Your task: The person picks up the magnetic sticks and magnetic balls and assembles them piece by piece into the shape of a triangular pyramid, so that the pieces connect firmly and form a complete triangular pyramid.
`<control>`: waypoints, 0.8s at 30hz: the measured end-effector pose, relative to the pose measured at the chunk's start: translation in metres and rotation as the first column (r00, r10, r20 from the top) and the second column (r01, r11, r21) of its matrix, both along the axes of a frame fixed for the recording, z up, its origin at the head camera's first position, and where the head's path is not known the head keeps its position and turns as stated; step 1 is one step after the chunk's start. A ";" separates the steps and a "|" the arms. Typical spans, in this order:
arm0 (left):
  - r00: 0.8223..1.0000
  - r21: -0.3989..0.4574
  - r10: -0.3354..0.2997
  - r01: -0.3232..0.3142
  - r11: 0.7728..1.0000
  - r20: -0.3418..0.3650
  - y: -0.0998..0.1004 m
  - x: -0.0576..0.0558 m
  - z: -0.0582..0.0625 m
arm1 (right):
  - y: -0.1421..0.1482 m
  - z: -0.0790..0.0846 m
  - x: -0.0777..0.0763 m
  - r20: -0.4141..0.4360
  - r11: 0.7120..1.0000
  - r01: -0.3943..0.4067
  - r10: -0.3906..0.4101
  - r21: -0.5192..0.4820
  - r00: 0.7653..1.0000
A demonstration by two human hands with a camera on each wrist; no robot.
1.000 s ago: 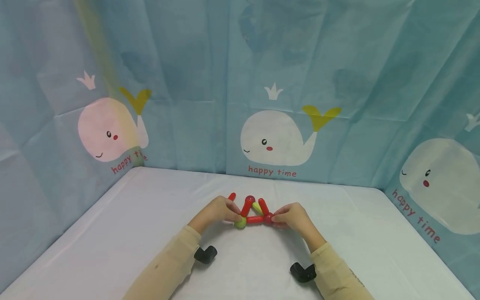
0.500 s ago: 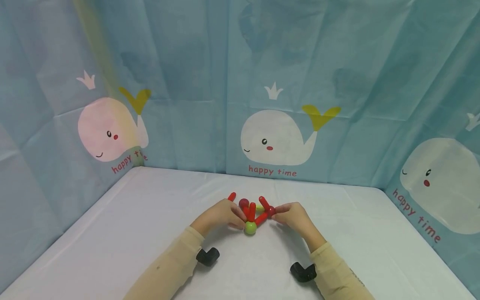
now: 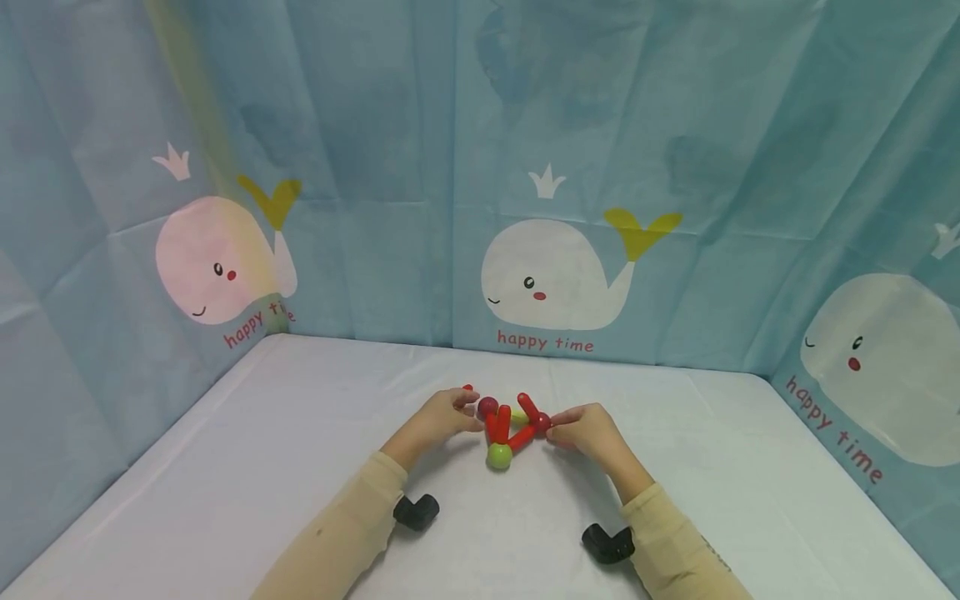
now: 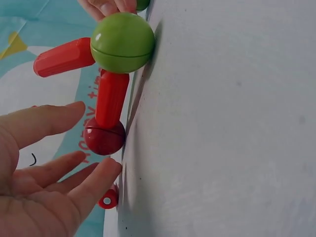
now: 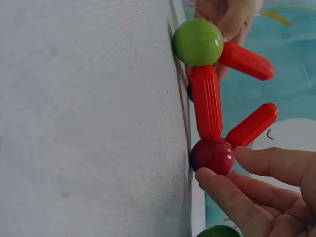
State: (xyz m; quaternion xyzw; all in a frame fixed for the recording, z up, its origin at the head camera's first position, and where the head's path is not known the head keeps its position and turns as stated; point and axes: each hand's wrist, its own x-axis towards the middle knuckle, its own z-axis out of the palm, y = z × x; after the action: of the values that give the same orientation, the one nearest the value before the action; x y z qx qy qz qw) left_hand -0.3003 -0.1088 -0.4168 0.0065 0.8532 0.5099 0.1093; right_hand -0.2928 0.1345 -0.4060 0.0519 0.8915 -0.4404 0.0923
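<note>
A frame of red sticks (image 5: 206, 103) and balls stands on the table. Its green ball (image 3: 499, 456) is at the front, with one red stick (image 4: 64, 58) pointing up from it. A dark red ball (image 4: 104, 137) forms the left corner, a red ball (image 5: 212, 157) the right, and a yellow-green stick (image 3: 518, 417) shows at the back. My left hand (image 3: 444, 415) is spread beside the dark red ball, thumb and fingers apart on either side of it. My right hand (image 3: 588, 433) pinches the right corner's red ball between thumb and fingertips.
A loose red stick (image 4: 107, 197) lies behind my left hand, mostly hidden in the head view. Another green ball (image 5: 219, 231) is near my right hand. The white table (image 3: 480, 533) ends at a blue whale-print curtain (image 3: 375, 250).
The frame has swung round, its green corner coming forward and to the right. My left hand has let go of the green ball and moved back to the dark red ball.
</note>
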 end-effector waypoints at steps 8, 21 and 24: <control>0.995 0.055 -0.097 0.098 0.994 -0.026 -0.002 -0.003 -0.004 | 0.001 -0.001 0.000 0.000 0.999 -0.003 0.003 -0.049 1.000; 0.997 -0.130 -0.059 0.064 0.989 0.046 -0.008 0.003 0.004 | 0.006 0.000 0.001 0.014 0.966 -0.231 0.234 -0.115 0.972; 0.997 -0.131 -0.065 0.071 0.989 0.050 -0.009 0.003 0.005 | 0.009 0.001 0.002 0.065 0.944 -0.274 0.290 -0.185 0.955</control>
State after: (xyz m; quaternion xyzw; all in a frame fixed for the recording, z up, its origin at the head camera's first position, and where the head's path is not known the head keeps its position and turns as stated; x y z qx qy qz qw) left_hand -0.2970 -0.1174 -0.4121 0.0167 0.8818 0.4481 0.1460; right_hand -0.2907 0.1436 -0.4046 -0.0645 0.8427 -0.4960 0.1991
